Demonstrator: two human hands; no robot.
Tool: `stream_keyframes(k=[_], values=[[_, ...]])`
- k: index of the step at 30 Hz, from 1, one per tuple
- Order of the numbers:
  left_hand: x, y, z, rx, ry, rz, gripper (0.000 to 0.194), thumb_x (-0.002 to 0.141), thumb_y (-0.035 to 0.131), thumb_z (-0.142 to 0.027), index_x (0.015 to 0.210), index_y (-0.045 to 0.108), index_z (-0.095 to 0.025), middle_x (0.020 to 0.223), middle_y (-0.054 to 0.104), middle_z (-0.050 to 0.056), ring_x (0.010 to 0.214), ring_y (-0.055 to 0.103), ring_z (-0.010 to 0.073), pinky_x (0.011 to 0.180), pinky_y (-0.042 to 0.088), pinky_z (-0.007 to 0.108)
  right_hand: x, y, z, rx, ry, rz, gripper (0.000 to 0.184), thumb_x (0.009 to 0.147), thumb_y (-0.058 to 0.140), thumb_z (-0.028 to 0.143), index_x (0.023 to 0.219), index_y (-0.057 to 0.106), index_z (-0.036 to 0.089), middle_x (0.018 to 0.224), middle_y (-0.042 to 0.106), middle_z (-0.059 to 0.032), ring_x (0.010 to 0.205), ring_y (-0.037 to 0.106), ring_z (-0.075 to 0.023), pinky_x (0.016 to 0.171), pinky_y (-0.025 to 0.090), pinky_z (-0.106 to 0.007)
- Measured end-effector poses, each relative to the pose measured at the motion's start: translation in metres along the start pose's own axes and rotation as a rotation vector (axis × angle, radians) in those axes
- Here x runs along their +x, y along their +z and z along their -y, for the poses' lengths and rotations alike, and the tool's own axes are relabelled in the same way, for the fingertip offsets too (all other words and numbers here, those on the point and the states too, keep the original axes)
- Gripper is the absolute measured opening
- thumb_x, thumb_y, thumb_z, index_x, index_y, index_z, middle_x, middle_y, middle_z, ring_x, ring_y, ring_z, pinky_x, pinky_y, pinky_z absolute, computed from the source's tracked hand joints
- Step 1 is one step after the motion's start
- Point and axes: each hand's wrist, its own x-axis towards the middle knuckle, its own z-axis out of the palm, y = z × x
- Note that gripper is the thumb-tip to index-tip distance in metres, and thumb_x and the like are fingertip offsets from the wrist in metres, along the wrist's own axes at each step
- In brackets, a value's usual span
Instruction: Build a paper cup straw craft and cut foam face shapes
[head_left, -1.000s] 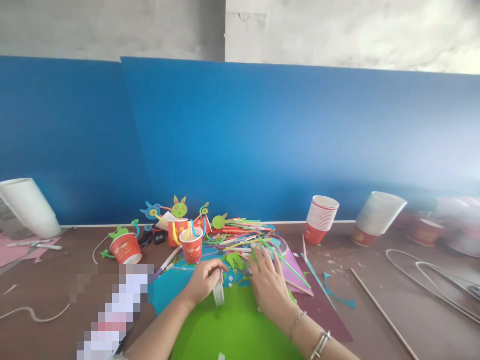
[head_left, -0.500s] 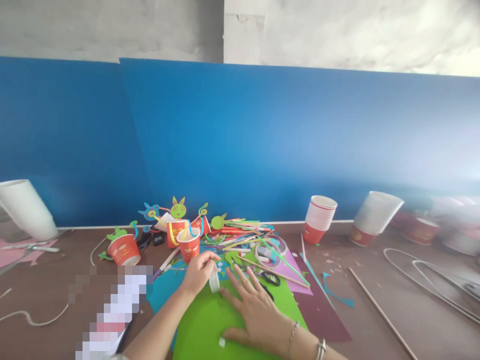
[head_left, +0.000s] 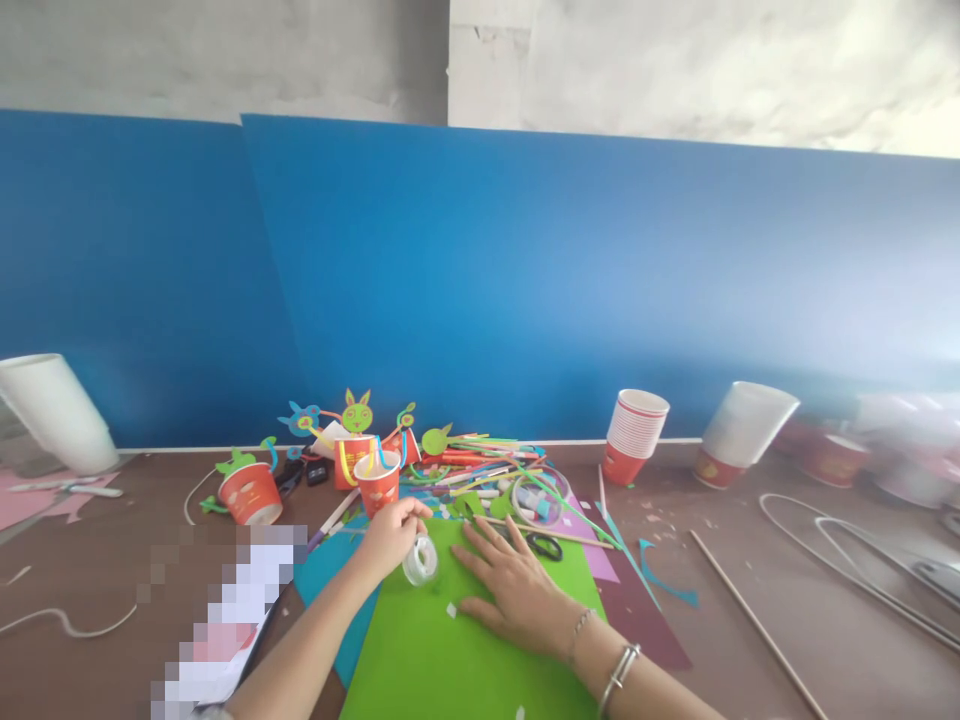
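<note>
I record a blue partition [head_left: 525,280] along the far side and, before it, a brown worktop [head_left: 840,620]. A green sheet [head_left: 465,670] covers the near middle, with a blue sheet [head_left: 322,570] projecting at left and a maroon sheet [head_left: 645,630] at right. A heap of coloured straws [head_left: 480,470] and cuttings bounds its far side.

The right hand [head_left: 506,590] rests palm down on the green sheet, fingers spread toward the far left; I see nothing in its grip. The left hand [head_left: 391,540], over the sheet's far left part, has its grip drawn to a pinch. A red paper cup [head_left: 377,485] stands just beyond it.

The pinch appears to have hold of a clear tape roll [head_left: 412,567] at its upper left rim; the fingers hide the exact contact. Governing relation: the roll lies just near and right of the left grip, between the hands, apart from the right. Being round, it presents no long axis.

Black-handled scissors [head_left: 546,546] lie just beyond the right hand. I judge room tighter on the far side, wider toward the near side. A white scrap [head_left: 451,609] lies just near and right of the roll.
</note>
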Motion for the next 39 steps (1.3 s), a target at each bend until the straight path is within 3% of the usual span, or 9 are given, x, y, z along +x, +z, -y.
stream_keyframes(k=[4, 7, 12, 14, 18, 27, 31, 35, 39], values=[[-0.023, -0.001, -0.021, 0.126, 0.108, -0.101, 0.033, 0.073, 0.04, -0.002, 0.089, 0.065, -0.017, 0.096, 0.067, 0.008, 0.099, 0.059, 0.0233, 0.092, 0.043, 0.04, 0.002, 0.005, -0.003, -0.096, 0.056, -0.079, 0.054, 0.094, 0.038, 0.044, 0.143, 0.032, 0.023, 0.15, 0.028, -0.0092, 0.139, 0.02, -0.0305, 0.111, 0.006, -0.061], [-0.057, 0.006, -0.034, 0.428, 0.397, -0.091, 0.04, 0.079, 0.037, -0.002, 0.104, 0.063, -0.02, 0.106, 0.064, 0.008, 0.105, 0.056, 0.0239, 0.094, 0.043, 0.044, 0.005, 0.012, -0.003, -0.209, 0.135, -0.208, 0.051, 0.094, 0.036, 0.027, 0.143, 0.032, 0.013, 0.151, 0.024, -0.0114, 0.14, 0.017, -0.0293, 0.113, 0.009, -0.057], [-0.101, 0.025, -0.024, 0.608, 0.781, 0.502, 0.044, 0.092, 0.041, -0.027, 0.136, 0.04, -0.025, 0.138, 0.05, 0.005, 0.127, 0.046, 0.021, 0.105, 0.038, 0.035, 0.005, 0.018, -0.005, -0.28, 0.036, -0.203, 0.054, 0.089, 0.035, 0.012, 0.143, 0.032, 0.012, 0.151, 0.025, -0.0083, 0.14, 0.019, -0.0249, 0.113, 0.023, -0.049], [-0.107, 0.027, -0.013, 0.661, 0.766, 0.591, 0.052, 0.093, 0.041, -0.037, 0.143, 0.028, -0.028, 0.141, 0.046, 0.003, 0.129, 0.043, 0.0216, 0.109, 0.033, 0.04, 0.004, 0.019, -0.007, -0.286, -0.005, -0.198, 0.054, 0.089, 0.036, 0.013, 0.143, 0.032, 0.014, 0.151, 0.026, -0.0078, 0.139, 0.02, -0.0249, 0.112, 0.023, -0.05], [-0.11, 0.02, 0.005, 0.792, 0.489, 0.217, 0.074, 0.089, 0.042, -0.051, 0.147, 0.013, -0.015, 0.148, 0.027, 0.016, 0.135, 0.03, 0.0342, 0.108, 0.029, 0.053, 0.004, 0.019, -0.009, -0.276, -0.006, -0.182, 0.053, 0.089, 0.036, 0.013, 0.142, 0.033, 0.013, 0.149, 0.029, -0.0097, 0.139, 0.021, -0.0256, 0.113, 0.02, -0.052], [-0.119, 0.03, 0.025, 0.851, 0.482, 0.193, 0.093, 0.079, 0.045, -0.066, 0.146, 0.01, -0.013, 0.149, 0.019, 0.023, 0.135, 0.021, 0.0446, 0.101, 0.036, 0.058, -0.003, 0.005, 0.002, -0.124, -0.096, -0.031, 0.075, 0.086, 0.049, 0.051, 0.147, 0.02, 0.021, 0.154, 0.015, -0.0065, 0.141, 0.011, -0.0286, 0.114, 0.011, -0.055], [-0.121, 0.039, 0.028, 0.899, 0.479, 0.153, 0.087, 0.079, 0.048, -0.064, 0.146, 0.017, -0.019, 0.149, 0.026, 0.018, 0.133, 0.028, 0.0448, 0.099, 0.037, 0.057, 0.001, 0.0, -0.005, -0.175, 0.152, -0.121, 0.062, 0.09, 0.045, 0.041, 0.145, 0.028, 0.016, 0.153, 0.018, -0.0119, 0.14, 0.012, -0.0321, 0.113, 0.007, -0.057], [-0.118, 0.036, 0.016, 0.879, 0.575, 0.299, 0.07, 0.086, 0.041, -0.059, 0.144, 0.027, -0.022, 0.143, 0.041, 0.012, 0.129, 0.04, 0.0349, 0.1, 0.039, 0.052, 0.001, 0.002, -0.007, -0.172, 0.01, -0.105, 0.065, 0.089, 0.046, 0.046, 0.146, 0.025, 0.022, 0.154, 0.016, -0.0072, 0.141, 0.013, -0.0293, 0.113, 0.013, -0.052], [-0.112, 0.02, 0.002, 0.867, 0.577, 0.097, 0.062, 0.084, 0.049, -0.054, 0.134, 0.045, -0.019, 0.142, 0.043, 0.014, 0.13, 0.037, 0.0359, 0.099, 0.04, 0.051, 0.002, -0.003, -0.006, -0.243, 0.138, -0.144, 0.053, 0.089, 0.049, 0.031, 0.139, 0.04, 0.018, 0.148, 0.034, -0.0122, 0.136, 0.025, -0.0312, 0.11, 0.019, -0.052]])
